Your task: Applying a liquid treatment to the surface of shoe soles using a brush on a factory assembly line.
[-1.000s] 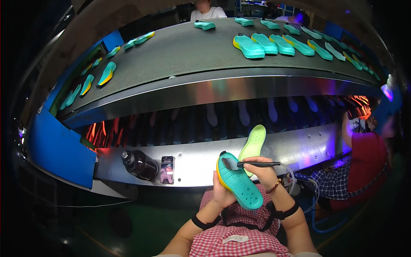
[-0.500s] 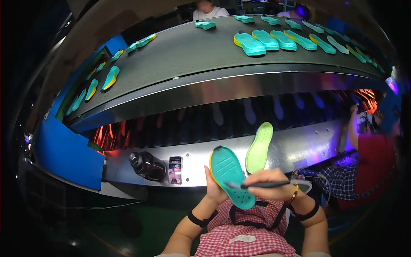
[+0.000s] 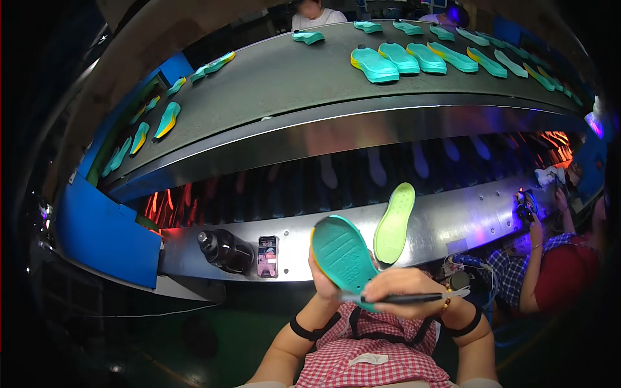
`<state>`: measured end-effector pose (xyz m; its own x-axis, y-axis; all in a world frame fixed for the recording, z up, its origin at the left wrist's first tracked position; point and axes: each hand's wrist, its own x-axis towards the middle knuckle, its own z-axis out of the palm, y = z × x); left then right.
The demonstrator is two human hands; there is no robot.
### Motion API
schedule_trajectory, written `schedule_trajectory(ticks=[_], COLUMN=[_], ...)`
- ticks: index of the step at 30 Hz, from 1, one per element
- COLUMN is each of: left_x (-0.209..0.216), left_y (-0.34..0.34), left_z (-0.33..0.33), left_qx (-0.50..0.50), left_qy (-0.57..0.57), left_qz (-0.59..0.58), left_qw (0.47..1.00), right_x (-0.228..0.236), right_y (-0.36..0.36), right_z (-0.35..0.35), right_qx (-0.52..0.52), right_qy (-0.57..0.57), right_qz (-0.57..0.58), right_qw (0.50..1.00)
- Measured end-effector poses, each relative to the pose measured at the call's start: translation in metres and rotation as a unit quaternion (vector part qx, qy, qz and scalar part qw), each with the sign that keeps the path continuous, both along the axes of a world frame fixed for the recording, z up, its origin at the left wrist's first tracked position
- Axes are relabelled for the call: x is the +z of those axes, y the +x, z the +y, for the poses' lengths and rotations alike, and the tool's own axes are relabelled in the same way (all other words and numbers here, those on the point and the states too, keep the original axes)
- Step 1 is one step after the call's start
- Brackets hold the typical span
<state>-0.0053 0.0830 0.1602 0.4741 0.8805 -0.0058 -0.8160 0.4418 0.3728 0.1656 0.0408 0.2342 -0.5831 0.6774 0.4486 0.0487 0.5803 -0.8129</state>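
Observation:
My left hand [image 3: 323, 283] holds a teal shoe sole [image 3: 341, 253] by its left edge, tilted up in front of my checked apron. Yellow shows along the sole's far left rim. In my right hand [image 3: 409, 286] is a slim brush [image 3: 414, 299] with a black handle, lying across the sole's near end. Its pale, blurred tip points left, and the fingers hide part of the handle. A yellow-green sole [image 3: 393, 223] with small holes at its far end rests on the metal ledge just beyond my right hand.
On the metal ledge [image 3: 440, 223] stand a dark bottle [image 3: 226, 251] and a phone [image 3: 268, 257]. A grey conveyor belt [image 3: 272, 84] beyond carries several teal soles [image 3: 374, 64]. Blue panels [image 3: 107, 226] stand left. A co-worker in red [image 3: 569, 275] works at right.
The brush tip has shifted toward the sole's near end. The sole has tilted and moved slightly left. At right, the co-worker's arms have come further into view.

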Motion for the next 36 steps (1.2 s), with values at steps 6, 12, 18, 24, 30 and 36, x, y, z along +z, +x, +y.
schedule_trajectory(ticks=[6, 12, 18, 24, 30, 36], left_x=[0.010, 0.019, 0.027, 0.031, 0.040, 0.010], left_y=[0.001, -0.002, -0.006, -0.004, -0.001, 0.007], left_z=[0.006, 0.008, 0.011, 0.013, 0.005, -0.008], left_qx=[0.076, 0.131, 0.144, 0.135, 0.113, 0.017], left_qy=[0.081, 0.098, 0.120, 0.084, 0.058, 0.058], left_qz=[0.020, -0.020, 0.038, 0.060, 0.045, 0.045], left_qw=[0.994, 0.986, 0.982, 0.985, 0.991, 0.997], right_x=[-0.009, -0.009, -0.014, -0.020, -0.039, -0.027], right_y=[0.015, 0.026, 0.029, 0.029, 0.032, 0.016], right_z=[0.005, -0.003, -0.011, -0.007, -0.005, -0.018], right_qx=[-0.120, -0.124, -0.001, -0.034, -0.042, -0.067], right_qy=[0.008, 0.029, -0.025, -0.054, -0.290, -0.350], right_qz=[0.024, 0.032, 0.018, 0.018, 0.254, 0.211], right_qw=[0.993, 0.991, 1.000, 0.998, 0.922, 0.910])
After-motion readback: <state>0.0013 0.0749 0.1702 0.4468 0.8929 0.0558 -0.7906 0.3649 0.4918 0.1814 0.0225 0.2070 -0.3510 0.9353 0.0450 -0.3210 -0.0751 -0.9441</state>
